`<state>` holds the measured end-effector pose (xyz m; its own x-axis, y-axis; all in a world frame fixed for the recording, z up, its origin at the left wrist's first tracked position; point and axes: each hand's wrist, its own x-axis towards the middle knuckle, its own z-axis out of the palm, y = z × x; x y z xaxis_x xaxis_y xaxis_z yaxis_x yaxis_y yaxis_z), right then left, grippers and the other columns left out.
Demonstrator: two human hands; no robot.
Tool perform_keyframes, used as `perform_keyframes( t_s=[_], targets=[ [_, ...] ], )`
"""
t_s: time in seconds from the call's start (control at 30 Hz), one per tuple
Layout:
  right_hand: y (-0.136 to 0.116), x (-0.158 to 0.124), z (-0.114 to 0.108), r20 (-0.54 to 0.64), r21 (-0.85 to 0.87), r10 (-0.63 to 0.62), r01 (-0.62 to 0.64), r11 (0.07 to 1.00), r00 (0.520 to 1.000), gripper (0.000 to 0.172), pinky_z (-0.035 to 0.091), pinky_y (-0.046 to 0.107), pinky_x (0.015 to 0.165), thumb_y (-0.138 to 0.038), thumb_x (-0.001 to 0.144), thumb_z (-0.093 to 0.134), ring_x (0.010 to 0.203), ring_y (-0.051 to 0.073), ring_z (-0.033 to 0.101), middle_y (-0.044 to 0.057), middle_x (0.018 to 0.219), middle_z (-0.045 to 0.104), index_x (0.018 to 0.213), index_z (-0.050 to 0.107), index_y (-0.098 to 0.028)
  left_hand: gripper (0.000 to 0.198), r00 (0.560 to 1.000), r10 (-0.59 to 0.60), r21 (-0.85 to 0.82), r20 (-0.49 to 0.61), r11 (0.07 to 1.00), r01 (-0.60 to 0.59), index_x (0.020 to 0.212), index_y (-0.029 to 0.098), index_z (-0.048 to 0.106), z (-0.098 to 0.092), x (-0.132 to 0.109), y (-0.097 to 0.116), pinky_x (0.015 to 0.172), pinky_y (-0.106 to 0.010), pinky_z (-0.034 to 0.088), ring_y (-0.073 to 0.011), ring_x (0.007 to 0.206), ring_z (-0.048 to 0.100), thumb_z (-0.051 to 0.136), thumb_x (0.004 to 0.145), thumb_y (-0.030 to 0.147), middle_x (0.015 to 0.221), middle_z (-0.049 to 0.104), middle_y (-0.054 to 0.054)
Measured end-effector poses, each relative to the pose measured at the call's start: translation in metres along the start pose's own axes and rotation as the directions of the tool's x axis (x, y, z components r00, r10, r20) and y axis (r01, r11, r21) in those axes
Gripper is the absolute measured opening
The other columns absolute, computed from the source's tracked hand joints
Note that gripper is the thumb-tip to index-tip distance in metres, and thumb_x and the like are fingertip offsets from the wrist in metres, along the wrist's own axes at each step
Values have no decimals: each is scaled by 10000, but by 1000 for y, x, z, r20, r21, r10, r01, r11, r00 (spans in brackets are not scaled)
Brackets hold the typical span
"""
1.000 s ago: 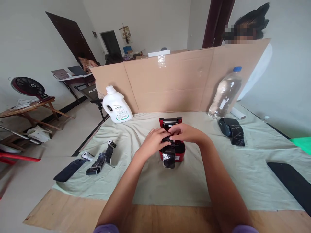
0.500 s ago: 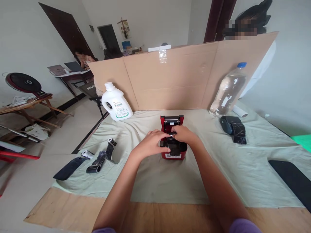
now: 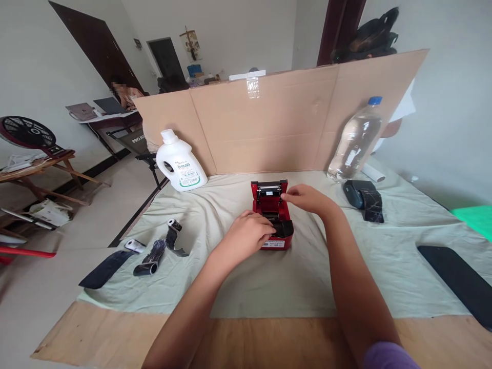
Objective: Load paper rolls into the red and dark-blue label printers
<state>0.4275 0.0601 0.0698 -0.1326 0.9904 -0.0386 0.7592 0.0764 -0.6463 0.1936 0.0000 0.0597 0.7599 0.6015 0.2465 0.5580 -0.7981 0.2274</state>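
A small red label printer (image 3: 270,204) stands open in the middle of the pale cloth (image 3: 292,277). My left hand (image 3: 249,233) rests curled on its front left, fingers over the black paper bay. My right hand (image 3: 305,197) sits at the raised red lid, fingertips pinched against its right edge. The black strip seen earlier is tucked inside and mostly hidden by my fingers.
A white detergent jug (image 3: 178,163) stands back left, a clear water bottle (image 3: 355,141) back right, before a cardboard screen (image 3: 277,120). Black rolls lie at left (image 3: 154,255) and right (image 3: 364,199). A dark flat slab (image 3: 457,279) lies far right. Other people sit beyond.
The black strip hanging over the printer's front is now inside it. My right hand moved up to the lid's edge; my left stays on the front.
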Motion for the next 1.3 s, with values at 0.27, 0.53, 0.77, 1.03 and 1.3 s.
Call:
perform_keyframes(
  t_s=[0.27,0.53,0.77,1.03,1.3],
  targets=[
    [10,23,41,-433,408,36,160,899,901,360,445,367,818,-536,889,469,826,214,604,48,852,677,789,592,-213,269,999,-5,95,53,996,0,995,276,763,-7,-5,4,745,-288,460,-195,885,696,538,922,146,987,762,-17],
    [54,-21,91,-322,654,21,207,728,946,581,392,485,1097,-323,774,574,1374,268,417,25,1522,421,1351,512,-351,158,1000,-6,-24,7,1000,6,880,250,759,-10,-7,5,860,-338,439,-200,919,679,620,884,174,954,760,-9],
    [65,-21,115,-172,896,-16,163,413,985,635,241,499,1234,-345,839,577,1471,247,340,-5,1566,416,1455,423,-344,378,860,-501,-629,-93,699,340,1225,272,662,20,1,-46,929,-357,488,-243,1168,601,644,857,356,1308,643,-71],
    [69,-23,118,-193,900,-43,194,391,980,556,266,501,1229,-321,858,571,1469,253,353,-38,1535,468,1409,501,-356,794,824,-532,-924,194,183,335,1544,350,347,54,6,-67,1173,-418,319,-282,1452,368,634,810,260,1609,357,-6],
    [66,-19,116,-210,894,1,192,405,978,611,281,495,1221,-276,802,569,1455,257,372,-39,1518,489,1407,507,-341,917,835,-483,-955,262,-5,297,1576,362,254,56,3,-66,1190,-423,305,-263,1489,305,587,744,165,1642,268,37]
  ],
)
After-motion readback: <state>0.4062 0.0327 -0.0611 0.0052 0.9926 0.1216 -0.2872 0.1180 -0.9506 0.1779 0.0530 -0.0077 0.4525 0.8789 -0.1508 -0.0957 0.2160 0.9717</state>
